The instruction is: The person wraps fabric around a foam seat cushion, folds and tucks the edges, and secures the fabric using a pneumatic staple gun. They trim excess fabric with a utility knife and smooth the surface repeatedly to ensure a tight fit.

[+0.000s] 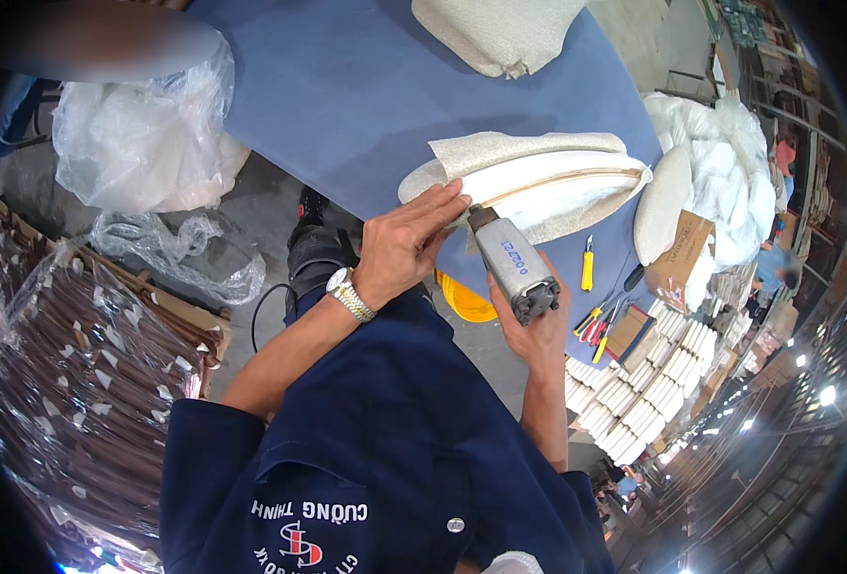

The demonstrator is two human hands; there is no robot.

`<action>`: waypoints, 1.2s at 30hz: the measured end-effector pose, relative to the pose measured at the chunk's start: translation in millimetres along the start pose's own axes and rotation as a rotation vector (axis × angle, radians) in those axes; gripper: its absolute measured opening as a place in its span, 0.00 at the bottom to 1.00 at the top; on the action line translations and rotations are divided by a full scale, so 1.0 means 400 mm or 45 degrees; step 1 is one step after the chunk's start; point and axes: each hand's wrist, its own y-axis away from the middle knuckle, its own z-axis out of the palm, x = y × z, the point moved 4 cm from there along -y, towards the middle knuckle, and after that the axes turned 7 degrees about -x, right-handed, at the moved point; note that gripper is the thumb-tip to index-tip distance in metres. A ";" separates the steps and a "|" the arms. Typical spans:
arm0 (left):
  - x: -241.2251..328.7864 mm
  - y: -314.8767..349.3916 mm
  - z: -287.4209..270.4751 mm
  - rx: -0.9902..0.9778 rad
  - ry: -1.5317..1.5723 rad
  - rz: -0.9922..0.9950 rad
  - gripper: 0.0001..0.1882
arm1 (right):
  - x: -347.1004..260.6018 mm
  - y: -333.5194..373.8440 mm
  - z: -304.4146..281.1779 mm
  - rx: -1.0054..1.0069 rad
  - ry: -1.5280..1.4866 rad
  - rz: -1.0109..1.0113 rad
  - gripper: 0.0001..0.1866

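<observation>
A curved upholstered piece lies on the blue-grey table, its white padding and a thin wooden strip showing between beige fabric edges. My left hand, with a watch on the wrist, grips its near left edge, fingers pressed together over the fabric. The thumb is partly hidden. In my right hand is a grey staple gun, fingers wrapped round it and mostly hidden beneath. Its nose points at the piece's near edge, close beside my left fingertips. Whether the nose touches the fabric I cannot tell.
On the blue-grey table are another beige upholstered piece, a beige pad, a yellow-handled screwdriver and several hand tools. Plastic bags stand left; wrapped wooden parts are stacked below. A cardboard box sits right.
</observation>
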 end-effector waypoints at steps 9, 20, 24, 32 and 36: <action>-0.003 0.019 0.003 -0.034 -0.042 -0.018 0.27 | 0.059 0.010 0.019 -0.034 0.008 0.058 0.19; 0.000 -0.002 -0.003 -0.049 -0.048 -0.040 0.30 | 0.034 0.008 0.029 0.051 -0.041 -0.044 0.17; 0.000 -0.010 -0.009 -0.026 -0.030 -0.051 0.30 | 0.070 0.010 0.055 0.030 -0.022 -0.088 0.21; -0.004 -0.026 -0.017 -0.031 -0.001 -0.089 0.29 | 0.060 -0.007 0.052 0.125 -0.123 -0.227 0.19; 0.004 -0.031 -0.024 -0.057 -0.014 -0.117 0.30 | 0.063 -0.020 0.063 0.154 -0.115 -0.277 0.20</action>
